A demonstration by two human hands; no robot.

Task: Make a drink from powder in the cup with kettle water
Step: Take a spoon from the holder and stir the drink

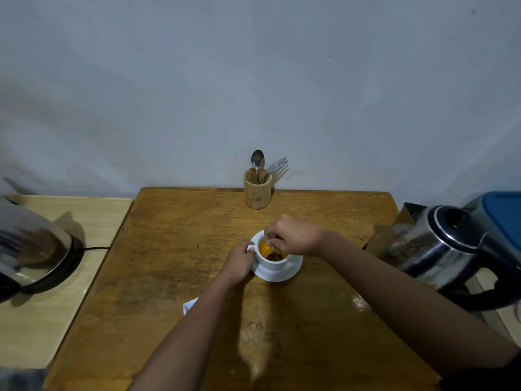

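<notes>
A white cup (270,263) stands on a white saucer (293,270) in the middle of the wooden table (174,249). Orange-brown liquid (266,249) fills the cup. My left hand (239,262) grips the cup's handle on its left side. My right hand (293,235) hovers over the cup with fingers pinched on a small utensil, probably a spoon (275,251), whose tip dips into the liquid. A steel electric kettle (439,249) with a black handle stands to the right, off the table's edge.
A wooden holder (257,193) with a spoon and a fork stands at the table's back edge. A white packet corner (189,304) peeks out beside my left forearm. A shiny metal appliance (31,246) with a cord sits on the lighter table at left. A blue-lidded box (501,213) is behind the kettle.
</notes>
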